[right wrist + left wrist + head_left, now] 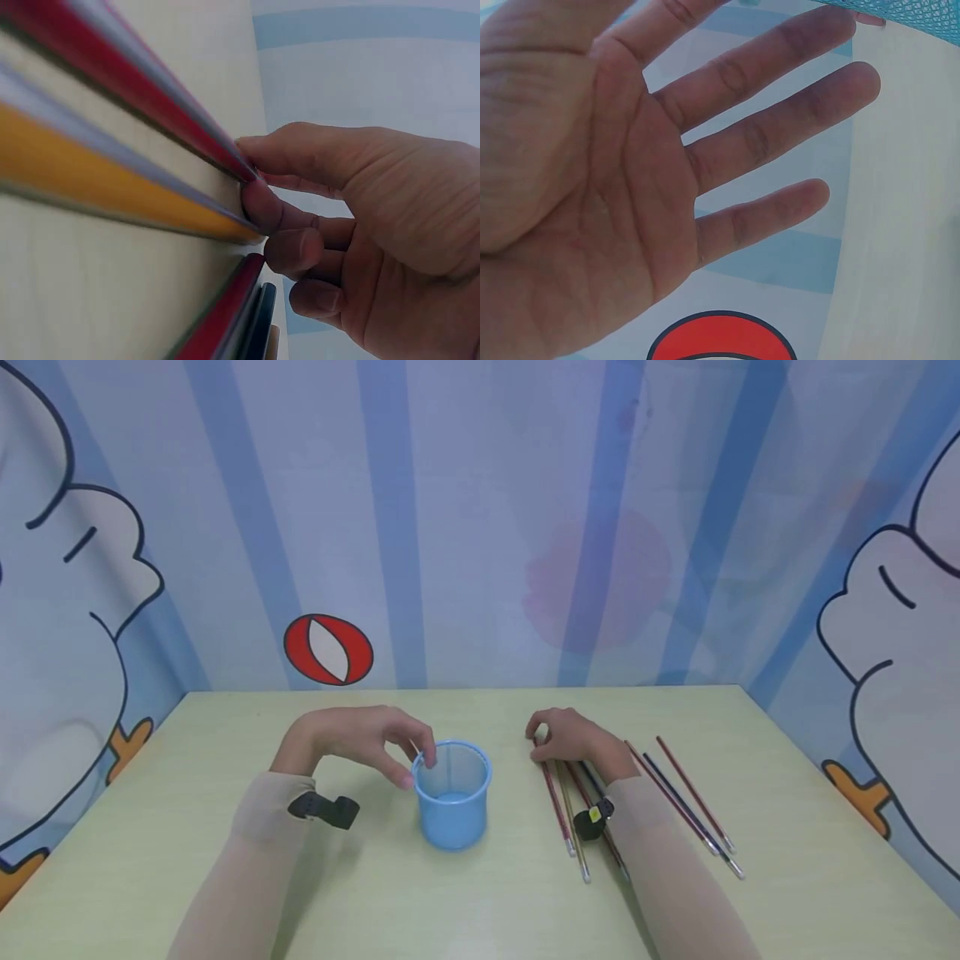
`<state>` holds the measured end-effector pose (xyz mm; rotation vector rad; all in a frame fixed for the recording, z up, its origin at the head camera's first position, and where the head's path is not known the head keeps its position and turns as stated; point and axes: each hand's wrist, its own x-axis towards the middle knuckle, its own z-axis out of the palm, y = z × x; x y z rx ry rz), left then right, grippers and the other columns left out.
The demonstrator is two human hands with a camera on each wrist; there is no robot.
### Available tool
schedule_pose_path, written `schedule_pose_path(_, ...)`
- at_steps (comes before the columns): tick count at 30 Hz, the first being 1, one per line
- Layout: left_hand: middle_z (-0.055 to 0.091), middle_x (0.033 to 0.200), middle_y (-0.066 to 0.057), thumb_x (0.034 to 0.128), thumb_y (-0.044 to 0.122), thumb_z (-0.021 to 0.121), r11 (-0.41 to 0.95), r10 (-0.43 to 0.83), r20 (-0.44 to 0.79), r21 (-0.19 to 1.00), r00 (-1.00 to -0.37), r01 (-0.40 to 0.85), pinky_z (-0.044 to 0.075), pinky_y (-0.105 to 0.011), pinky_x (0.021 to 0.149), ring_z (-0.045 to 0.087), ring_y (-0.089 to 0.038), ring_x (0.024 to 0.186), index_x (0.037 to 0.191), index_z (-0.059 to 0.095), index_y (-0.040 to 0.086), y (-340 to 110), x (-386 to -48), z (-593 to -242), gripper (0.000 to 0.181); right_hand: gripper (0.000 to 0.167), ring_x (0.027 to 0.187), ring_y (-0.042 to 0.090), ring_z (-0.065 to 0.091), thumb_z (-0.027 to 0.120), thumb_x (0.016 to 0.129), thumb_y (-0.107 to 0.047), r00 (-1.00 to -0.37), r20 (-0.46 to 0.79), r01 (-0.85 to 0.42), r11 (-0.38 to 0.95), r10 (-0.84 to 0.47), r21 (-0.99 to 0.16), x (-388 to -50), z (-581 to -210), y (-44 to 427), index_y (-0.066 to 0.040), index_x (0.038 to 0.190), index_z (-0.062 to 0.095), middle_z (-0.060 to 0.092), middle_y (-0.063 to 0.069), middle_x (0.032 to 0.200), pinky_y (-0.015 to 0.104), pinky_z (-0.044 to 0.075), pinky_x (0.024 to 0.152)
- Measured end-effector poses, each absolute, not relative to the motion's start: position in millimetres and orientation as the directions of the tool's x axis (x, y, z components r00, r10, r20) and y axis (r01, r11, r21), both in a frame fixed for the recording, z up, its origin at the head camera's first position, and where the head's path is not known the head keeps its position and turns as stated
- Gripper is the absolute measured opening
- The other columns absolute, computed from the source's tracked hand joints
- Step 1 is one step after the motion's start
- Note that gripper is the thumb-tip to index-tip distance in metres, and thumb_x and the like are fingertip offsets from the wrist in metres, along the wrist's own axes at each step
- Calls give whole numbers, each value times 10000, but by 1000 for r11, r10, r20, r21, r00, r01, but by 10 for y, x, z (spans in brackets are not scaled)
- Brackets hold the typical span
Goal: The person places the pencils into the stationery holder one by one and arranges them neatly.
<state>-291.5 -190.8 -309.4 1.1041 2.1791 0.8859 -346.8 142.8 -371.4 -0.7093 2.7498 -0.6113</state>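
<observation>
A blue mesh pencil cup (453, 818) stands upright on the table, and its bottom shows through the opening. My left hand (367, 739) holds its near-left rim, with the thumb outside and a fingertip inside. In the left wrist view the other fingers of the left hand (630, 172) reach out straight beside the cup's mesh (922, 16). My right hand (568, 737) pinches the far end of a red pencil (556, 802) between thumb and index finger. The pencil lies along the table. A yellow pencil (112, 169) lies beside it, its end near the curled fingers.
Under my right wrist lie more pencils (617, 853), partly hidden. To the right of that arm are a red pencil (678, 806), a dark pencil (693, 814) and another red pencil (693, 789). A printed cloth backdrop (480, 527) rises behind the table (375, 902).
</observation>
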Motion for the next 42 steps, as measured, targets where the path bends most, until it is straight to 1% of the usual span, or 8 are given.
schedule_pose_path(4, 645, 1165, -101, 877, 193, 779, 439, 843, -167, 763, -511, 475, 506, -434, 945, 628, -256, 1118, 1101, 667, 63, -1901, -2932, -3124, 282, 282, 758, 164, 572, 702, 884, -105, -859, -116, -401, 797, -499, -452, -3473, -3720, 1422, -68, 1157, 645, 650, 72, 930, 314, 466, 686)
schedule_pose_path(8, 626, 1168, -171, 877, 169, 777, 419, 854, -164, 780, -495, 465, 503, -463, 949, 631, -279, 1102, 1093, 646, 10, -1901, -2936, -3136, 299, 282, 757, 164, 582, 678, 896, -104, -858, -121, -389, 785, -500, -481, -3465, -3693, 1434, -76, 1173, 633, 658, 65, 946, 310, 469, 668)
schedule_pose_path(14, 636, 1101, -119, 869, 185, 784, 435, 847, -170, 766, -504, 473, 523, -437, 854, 642, -326, 952, 1073, 662, 39, -1906, -2944, -3140, 279, 311, 861, 200, 659, 645, 934, -101, -841, -106, -373, 710, -531, -597, -3452, -3617, 1482, -68, 1239, 591, 703, 70, 983, 339, 495, 711)
schedule_pose_path(18, 638, 1094, -98, 870, 221, 783, 447, 846, -165, 738, -507, 506, 515, -398, 800, 609, -318, 941, 1074, 662, 60, -1911, -2946, -3146, 287, 318, 846, 264, 662, 637, 943, -95, -820, -78, -385, 645, -568, -660, -3434, -3556, 1493, -52, 1250, 567, 720, 87, 921, 343, 471, 702)
schedule_pose_path(23, 641, 1088, -89, 874, 230, 779, 447, 849, -157, 723, -505, 527, 504, -405, 811, 584, -252, 961, 1064, 661, 73, -1912, -2950, -3147, 274, 289, 812, 343, 604, 647, 936, -87, -803, -34, -393, 571, -595, -721, -3368, -3408, 1460, -102, 1210, 558, 711, 86, 870, 341, 430, 668)
schedule_pose_path(29, 627, 1110, -145, 877, 232, 775, 451, 845, -160, 727, -510, 518, 492, -415, 837, 563, -311, 1021, 1069, 652, 55, -1898, -2943, -3131, 289, 285, 768, 241, 584, 649, 942, -90, -786, 35, -434, 512, -617, -741, -3277, -3225, 1433, -148, 1201, 546, 683, 58, 840, 354, 445, 705)
schedule_pose_path(34, 619, 1121, -172, 873, 227, 778, 464, 837, -172, 727, -520, 506, 489, -425, 848, 554, -348, 1045, 1053, 653, 69, -1897, -2946, -3131, 270, 280, 777, 245, 588, 656, 955, -106, -778, 87, -441, 441, -623, -782, -3189, -3078, 1403, -156, 1200, 532, 678, 83, 858, 377, 471, 746)
schedule_pose_path(42, 631, 1086, -115, 873, 236, 778, 467, 832, -171, 727, -527, 502, 477, -475, 855, 561, -306, 1015, 1052, 644, 48, -1891, -2929, -3120, 292, 316, 839, 287, 633, 678, 942, -92, -764, 229, -473, 283, -603, -834, -3051, -2855, 1365, -121, 1213, 517, 678, 136, 918, 355, 514, 778)
